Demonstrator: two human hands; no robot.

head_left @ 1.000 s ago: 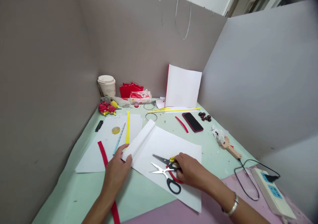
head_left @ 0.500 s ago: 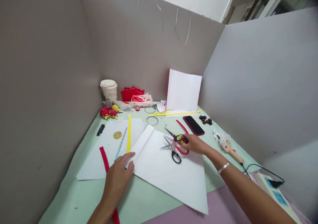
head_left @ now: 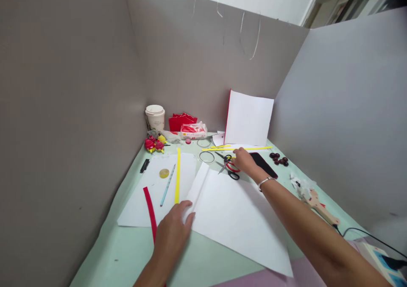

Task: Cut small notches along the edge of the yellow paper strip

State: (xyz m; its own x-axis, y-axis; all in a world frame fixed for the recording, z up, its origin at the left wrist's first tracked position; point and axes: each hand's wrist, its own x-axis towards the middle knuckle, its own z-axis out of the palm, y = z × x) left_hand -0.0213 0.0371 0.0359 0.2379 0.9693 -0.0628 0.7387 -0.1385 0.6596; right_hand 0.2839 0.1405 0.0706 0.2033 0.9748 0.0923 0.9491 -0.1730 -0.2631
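My left hand (head_left: 173,225) holds the near-left corner of a white paper sheet (head_left: 238,210), thumb and forefinger on its folded strip. Beyond the sheet's far edge, my right hand (head_left: 245,160) has its fingers closed at the handles of two pairs of scissors. One pair has black handles with yellow inside (head_left: 227,157); the other has a red and a black loop (head_left: 234,176). The exact grip is partly hidden. A red strip (head_left: 150,210) runs beneath my left hand. Close by are a yellow strip (head_left: 178,174) and a light blue pencil (head_left: 168,186).
Left, more white paper (head_left: 136,213) bears a tape roll (head_left: 164,173). Behind stand a lidded cup (head_left: 155,116), a tissue pack (head_left: 193,130) and an upright white sheet (head_left: 249,119). A phone (head_left: 264,165), dark beads (head_left: 280,160) and a corded glue gun (head_left: 322,208) lie right.
My right hand has moved both pairs of scissors away from me, from the middle of the white sheet to its far edge. My left hand stays on the fold. The view has shifted left.
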